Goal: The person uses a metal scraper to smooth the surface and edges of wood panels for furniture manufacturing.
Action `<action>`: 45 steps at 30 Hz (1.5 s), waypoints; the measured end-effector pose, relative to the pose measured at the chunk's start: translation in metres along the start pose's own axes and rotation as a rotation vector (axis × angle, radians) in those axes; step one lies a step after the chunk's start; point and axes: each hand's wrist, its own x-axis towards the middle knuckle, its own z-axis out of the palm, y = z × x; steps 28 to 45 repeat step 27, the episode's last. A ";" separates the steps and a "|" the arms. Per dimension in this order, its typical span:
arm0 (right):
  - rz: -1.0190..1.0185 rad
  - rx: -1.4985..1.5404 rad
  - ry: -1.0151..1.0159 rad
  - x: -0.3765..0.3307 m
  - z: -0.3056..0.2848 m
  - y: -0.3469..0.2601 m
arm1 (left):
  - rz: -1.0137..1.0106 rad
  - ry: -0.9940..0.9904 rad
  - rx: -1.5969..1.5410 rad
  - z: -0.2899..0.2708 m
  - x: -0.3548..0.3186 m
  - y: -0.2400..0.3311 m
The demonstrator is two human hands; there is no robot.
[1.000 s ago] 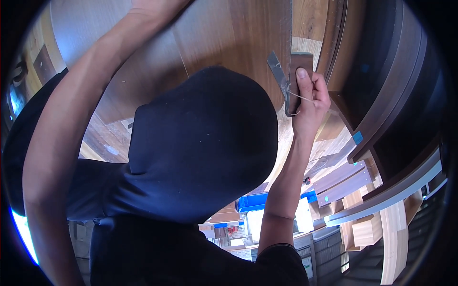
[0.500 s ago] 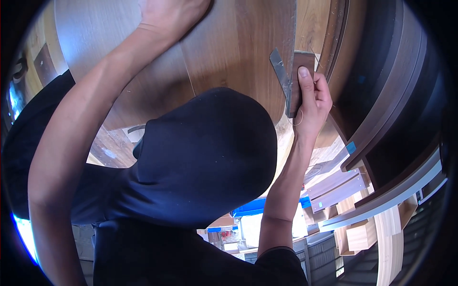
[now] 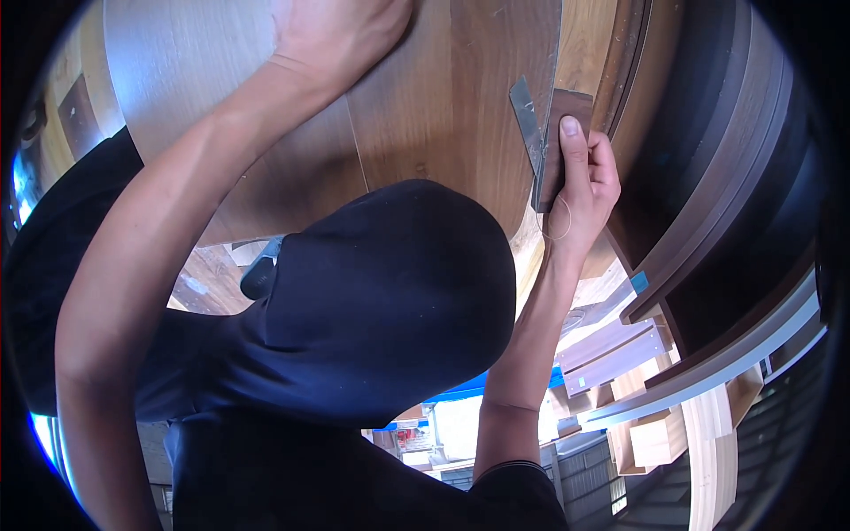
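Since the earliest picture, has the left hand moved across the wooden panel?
Yes. The left hand shows lower and further right against the wooden panel.

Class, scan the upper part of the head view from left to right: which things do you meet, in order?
Left hand pressed on the wooden panel → thin metal blade → dark brown block → right hand in a grip on blade and block → dark curved wooden mouldings.

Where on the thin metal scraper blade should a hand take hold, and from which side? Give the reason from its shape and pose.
Grip the metal scraper blade at its lower end, where the right hand already pinches it with the dark wood strip. Come from the right: its left face lies against the wooden panel, and the upper tip probably works the edge.
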 end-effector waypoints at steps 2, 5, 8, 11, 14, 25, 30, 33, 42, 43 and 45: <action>0.000 0.016 0.001 0.001 0.002 -0.002 | 0.014 0.005 0.010 0.000 0.000 -0.001; -0.015 -0.006 0.024 0.007 0.004 -0.003 | 0.011 -0.011 -0.013 0.000 0.000 -0.002; -0.036 -0.037 0.010 0.015 0.003 -0.004 | 0.052 -0.006 0.025 0.000 0.000 -0.001; -0.051 -0.050 0.027 0.016 0.008 -0.003 | -0.011 -0.010 -0.009 0.000 -0.001 0.001; -0.072 -0.019 0.008 0.014 0.009 -0.007 | -0.014 -0.023 0.035 0.001 -0.001 0.001; -0.081 -0.068 0.013 0.018 -0.003 0.000 | -0.030 -0.014 0.017 0.008 -0.003 0.003; -0.051 -0.033 -0.011 0.017 -0.001 -0.005 | 0.006 0.025 0.024 0.010 -0.003 -0.003; -0.051 -0.033 -0.011 0.017 -0.001 -0.005 | 0.006 0.025 0.024 0.010 -0.003 -0.003; -0.051 -0.033 -0.011 0.017 -0.001 -0.005 | 0.006 0.025 0.024 0.010 -0.003 -0.003; -0.051 -0.033 -0.011 0.017 -0.001 -0.005 | 0.006 0.025 0.024 0.010 -0.003 -0.003; -0.051 -0.033 -0.011 0.017 -0.001 -0.005 | 0.006 0.025 0.024 0.010 -0.003 -0.003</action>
